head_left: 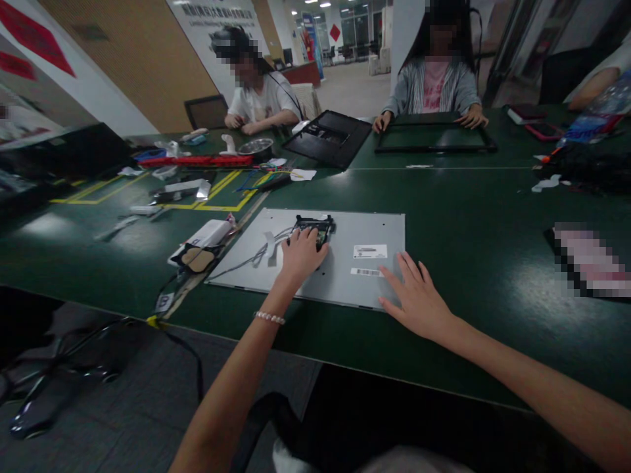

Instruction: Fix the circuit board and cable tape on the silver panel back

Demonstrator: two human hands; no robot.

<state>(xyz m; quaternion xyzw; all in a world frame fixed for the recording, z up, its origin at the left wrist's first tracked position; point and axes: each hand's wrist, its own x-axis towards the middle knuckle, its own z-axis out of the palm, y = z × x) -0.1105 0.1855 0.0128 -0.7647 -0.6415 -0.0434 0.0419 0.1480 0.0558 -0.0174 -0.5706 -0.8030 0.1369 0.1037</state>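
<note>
A flat grey display panel [340,282] lies back side up on the table in front of me, with two white labels on its right half. A black-framed circuit board [324,225] rests on the panel's upper middle. Over this board lies my left hand [302,255], its fingers and thumb spread and touching it; the fingertips' undersides are hidden. Grey cables [254,257] run from the board toward the panel's lower left, partly under tape. My right hand [417,295] is open at the panel's right edge, fingers spread, fingertips over the edge near the barcode label.
A white and black packet-like bundle [204,246] sits left of the panel. A phone-like object [591,259] lies at the right. Across the green table [493,210], one person holds a black frame [436,150] beside a black cover [330,139]. Loose parts and wires lie at the left.
</note>
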